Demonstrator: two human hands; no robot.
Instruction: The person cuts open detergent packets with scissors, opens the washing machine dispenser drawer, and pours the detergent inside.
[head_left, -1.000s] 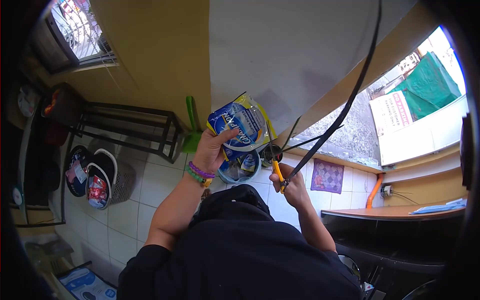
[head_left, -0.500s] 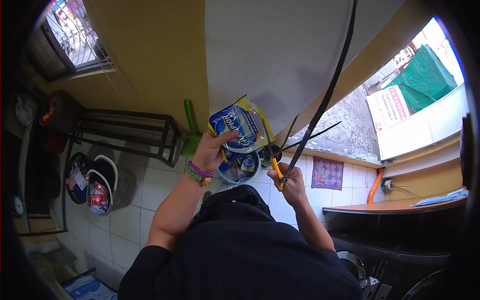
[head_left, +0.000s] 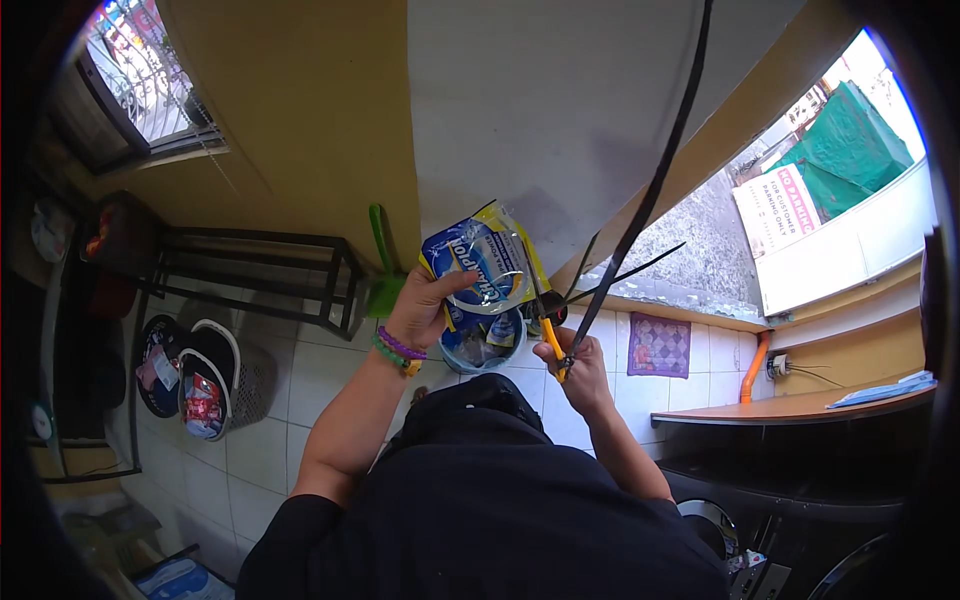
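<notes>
My left hand (head_left: pixel 418 312) pinches a blue and yellow Champion detergent packet (head_left: pixel 470 250) by its lower left side, thumb on the front. Beaded bracelets circle that wrist. Yellow-handled scissors (head_left: pixel 550 338) are in my right hand (head_left: pixel 582 366), their blades pointing up at the packet's right edge. Whether the blades are into the plastic I cannot tell. A long black strap (head_left: pixel 655 185) runs from the scissors' handle up past the top of view. Below the packet stands a bin (head_left: pixel 452 362) holding wrappers, partly hidden by my left hand and the packet.
A green dustpan (head_left: pixel 383 290) leans at the wall beside a black metal rack (head_left: pixel 265 240). Baskets (head_left: pixel 250 380) with red packs stand on the left floor. To the right are a doorway sill, a purple mat (head_left: pixel 659 346) and a wooden counter (head_left: pixel 740 408).
The view has shifted slightly. The packet sits a little lower and tilts differently, with the scissors still at its right edge. Both hands keep their holds.
</notes>
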